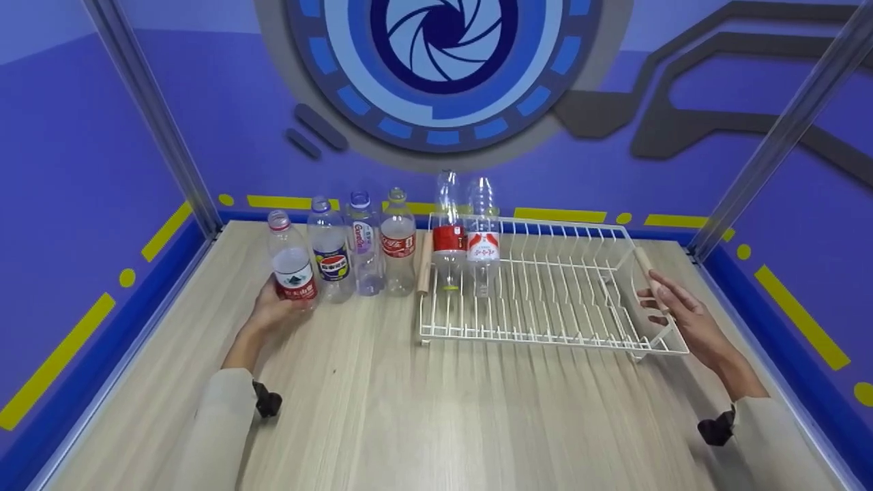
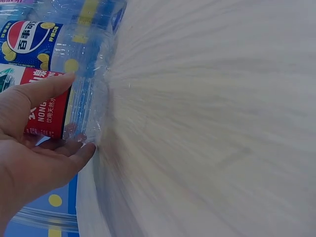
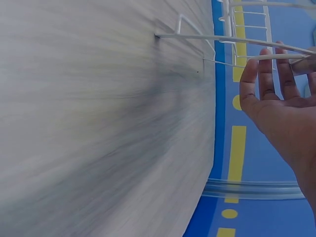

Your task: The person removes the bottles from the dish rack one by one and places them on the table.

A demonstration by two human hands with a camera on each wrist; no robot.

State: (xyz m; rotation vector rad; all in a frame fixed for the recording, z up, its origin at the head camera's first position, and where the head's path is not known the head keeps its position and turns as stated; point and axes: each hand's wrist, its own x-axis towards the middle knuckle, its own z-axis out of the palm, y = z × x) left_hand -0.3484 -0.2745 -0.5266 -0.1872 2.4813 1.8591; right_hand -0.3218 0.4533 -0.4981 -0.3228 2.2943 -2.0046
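Observation:
In the head view my left hand (image 1: 273, 307) grips the lower part of a clear plastic water bottle (image 1: 292, 262) with a red and white label, standing upright. The left wrist view has the thumb across its red label (image 2: 47, 106) and the fingers underneath. At the other side, my right hand (image 1: 689, 320) holds the wooden handle (image 1: 651, 276) on the right end of a white wire dish rack (image 1: 532, 337). Seen from the right wrist, its fingers (image 3: 266, 81) curl up around the rack's end. Two empty bottles, one red-labelled (image 1: 450, 239) and one red-and-white-labelled (image 1: 483, 245), stand neck down in the rack's left part.
Right of the held bottle stand a Pepsi bottle (image 1: 333, 262), a bottle with a purple-pink label (image 1: 365, 239) and a Coca-Cola bottle (image 1: 399, 245), close together in a row. Blue-purple panels (image 1: 225, 102) enclose the wooden table (image 1: 409, 423) at the back and sides.

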